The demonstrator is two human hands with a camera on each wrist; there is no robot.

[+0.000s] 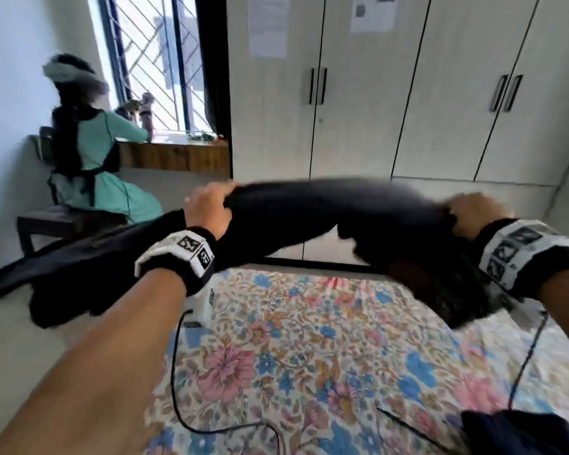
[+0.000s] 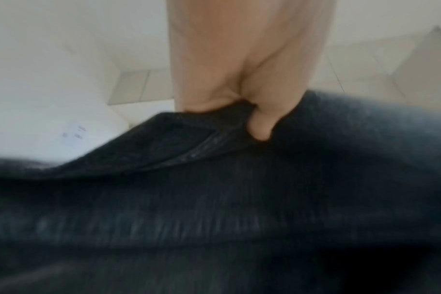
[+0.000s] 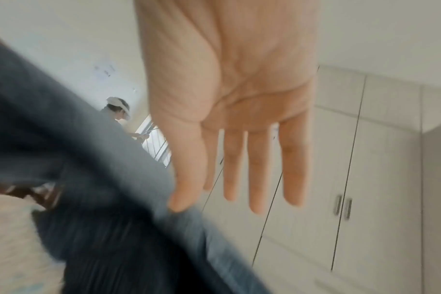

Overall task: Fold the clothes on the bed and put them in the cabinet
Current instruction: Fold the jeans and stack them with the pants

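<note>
Black garment (image 1: 335, 208) hangs stretched above the bed (image 1: 309, 356). The left grip (image 1: 207, 210) is clamped on one end; the right grip (image 1: 477, 215) is straight-fingered, thumb touching cloth. Probably best: secure the right end, then lay it flat for folding.

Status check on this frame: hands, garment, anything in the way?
Left hand grips dark garment, held up over bed. Right hand at other end, grip unclear: fingers straight in wrist view. Cabinet doors shut.

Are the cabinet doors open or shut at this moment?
Shut: every cabinet door visible lies flush, handles side by side.
</note>
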